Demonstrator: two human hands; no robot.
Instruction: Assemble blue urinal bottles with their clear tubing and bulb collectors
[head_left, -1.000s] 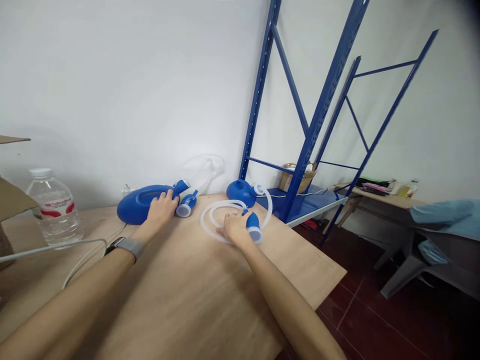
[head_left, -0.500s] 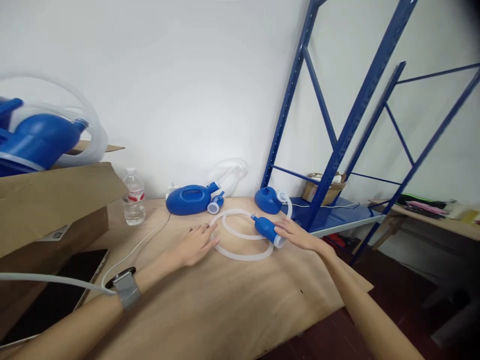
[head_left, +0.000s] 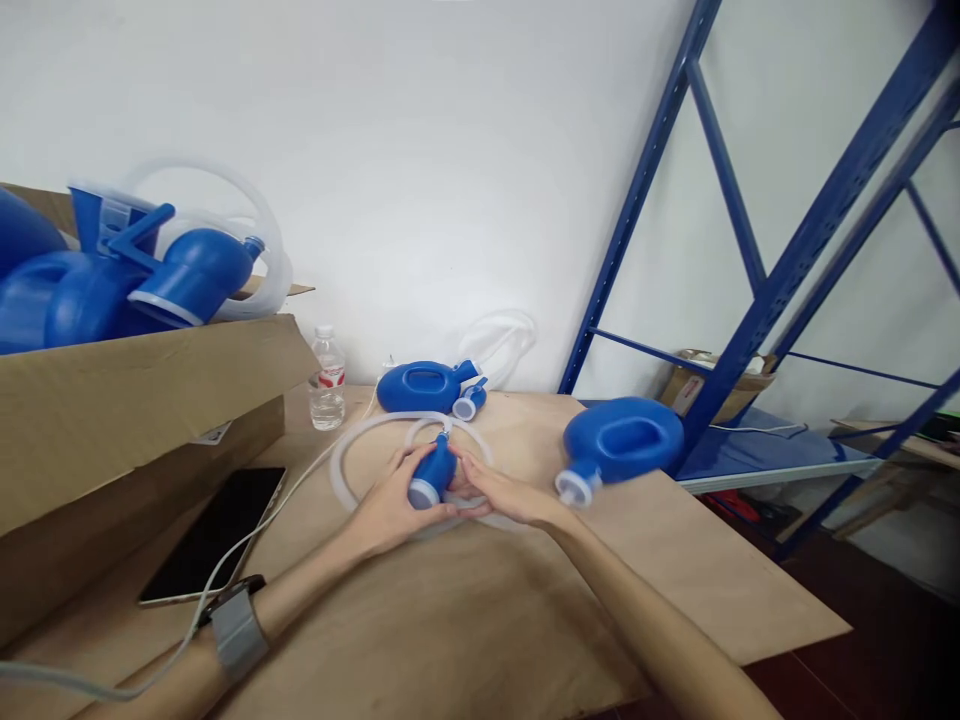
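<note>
Between my hands is a blue urinal funnel (head_left: 435,468) with a white rim towards me and its narrow neck pointing away. My left hand (head_left: 391,508) wraps its left side. Cupped against its right side is my right hand (head_left: 491,490), with some of its fingers partly hidden. A clear tube (head_left: 346,445) runs from the neck in loops over the wooden table (head_left: 450,630). To the right lies a blue urinal bottle (head_left: 626,440), its white-fitted mouth (head_left: 576,485) turned towards me and slightly blurred.
Behind my hands lie another blue bottle (head_left: 420,388) and a small funnel (head_left: 470,400). At left are a carton (head_left: 157,385) of blue urinals, a water bottle (head_left: 328,385) and a phone (head_left: 214,535). A cable crosses my left wrist. Blue shelving (head_left: 780,455) stands right.
Both hands have come together around the funnel, which now sits further left with its rim facing me. The right-hand bottle has turned and come nearer. The view has swung left.
</note>
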